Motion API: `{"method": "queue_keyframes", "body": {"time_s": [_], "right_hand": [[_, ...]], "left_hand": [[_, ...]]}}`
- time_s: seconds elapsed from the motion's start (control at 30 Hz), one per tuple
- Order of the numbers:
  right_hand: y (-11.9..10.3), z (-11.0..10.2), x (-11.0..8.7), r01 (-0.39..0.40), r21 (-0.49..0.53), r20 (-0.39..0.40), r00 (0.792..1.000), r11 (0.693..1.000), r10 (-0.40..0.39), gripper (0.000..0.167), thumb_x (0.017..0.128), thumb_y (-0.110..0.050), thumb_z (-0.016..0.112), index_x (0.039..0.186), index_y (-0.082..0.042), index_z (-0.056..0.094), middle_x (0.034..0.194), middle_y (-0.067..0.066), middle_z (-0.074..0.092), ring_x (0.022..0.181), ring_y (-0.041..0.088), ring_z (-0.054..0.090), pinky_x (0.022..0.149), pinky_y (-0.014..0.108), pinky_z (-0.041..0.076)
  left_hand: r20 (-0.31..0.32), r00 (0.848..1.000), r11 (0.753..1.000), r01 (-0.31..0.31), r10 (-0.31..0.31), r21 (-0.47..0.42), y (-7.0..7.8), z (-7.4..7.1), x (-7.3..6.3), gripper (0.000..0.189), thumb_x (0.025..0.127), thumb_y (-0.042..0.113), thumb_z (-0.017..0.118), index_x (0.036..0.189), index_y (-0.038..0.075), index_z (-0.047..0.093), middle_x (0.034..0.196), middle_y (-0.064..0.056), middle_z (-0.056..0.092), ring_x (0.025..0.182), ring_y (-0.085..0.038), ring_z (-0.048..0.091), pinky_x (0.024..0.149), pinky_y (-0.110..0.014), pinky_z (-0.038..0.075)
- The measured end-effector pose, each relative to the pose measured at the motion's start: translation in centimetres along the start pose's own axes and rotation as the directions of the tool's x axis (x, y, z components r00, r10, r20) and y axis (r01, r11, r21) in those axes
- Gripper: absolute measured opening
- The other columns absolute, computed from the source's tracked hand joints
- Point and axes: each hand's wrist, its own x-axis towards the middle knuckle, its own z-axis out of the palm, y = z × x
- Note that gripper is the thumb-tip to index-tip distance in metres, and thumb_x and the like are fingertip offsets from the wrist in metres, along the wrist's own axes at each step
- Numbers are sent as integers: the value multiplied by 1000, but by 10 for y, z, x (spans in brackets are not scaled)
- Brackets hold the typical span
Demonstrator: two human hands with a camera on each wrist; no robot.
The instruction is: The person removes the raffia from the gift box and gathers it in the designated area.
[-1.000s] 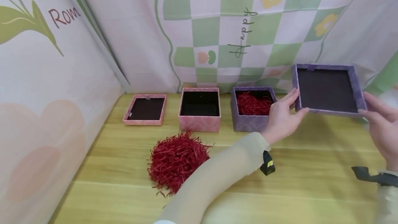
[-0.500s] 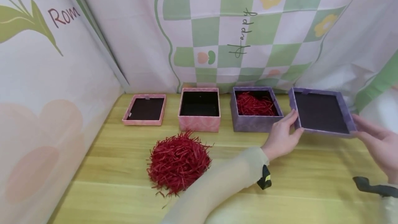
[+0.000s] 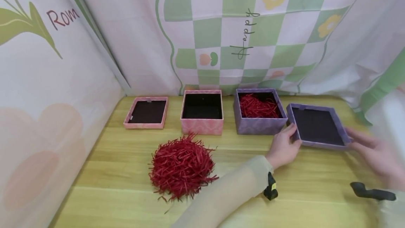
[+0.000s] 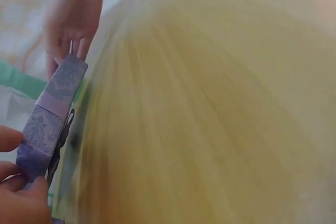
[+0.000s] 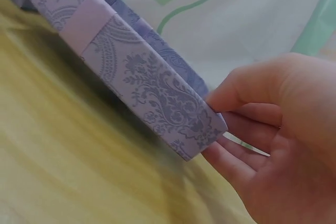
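A purple patterned box lid (image 3: 317, 126) with a dark inside lies face up between my two hands, right of the purple box (image 3: 261, 126). My left hand (image 3: 283, 147) pinches its near left corner, thumb in front. At the opposite side my right hand (image 3: 376, 154), slightly blurred, grips the near right corner. In the right wrist view the lid's patterned side (image 5: 157, 87) is tilted, with a shadow on the table under it. Red shredded paper (image 3: 257, 106) partly fills the purple box. From the left wrist view, both hands show at the lid's ends.
Left of the purple box stands an open pink box (image 3: 202, 126) with a dark inside. A pink lid (image 3: 148, 112) lies upturned farther left. In front is a loose pile of red shredded paper (image 3: 181, 168) on the wooden table (image 3: 120, 192). A printed curtain (image 3: 205, 34) hangs behind.
Both hands have lowered the purple lid toward the table and brought it slightly left and nearer, beside the purple box. The boxes, pink lid and paper pile stay in place.
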Motion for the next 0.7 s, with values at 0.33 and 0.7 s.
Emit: {"method": "queue_keyframes", "body": {"time_s": [0.33, 0.7], "right_hand": [[4, 5, -5, -95, -104, 7, 995, 990, 96, 61, 106, -33, 57, 161, -27, 30, 145, -35, 30, 136, -9, 17, 84, -1, 23], [-2, 7, 9, -148, -192, -22, 989, 970, 147, 68, 105, -47, 54, 162, -25, 25, 162, 20, 21, 149, 35, 12, 118, 50, 17]], "left_hand": [[-42, 999, 1000, 19, -20, -19, -6, 11, 1, 52, 92, 9, 73, 142, 4, 60, 142, 0, 59, 125, -3, 53, 99, -8, 35], [59, 998, 997, 29, -26, -67, -9, 9, 8, 63, 91, 13, 76, 148, 3, 52, 149, -4, 52, 133, -8, 47, 104, -12, 34]]}}
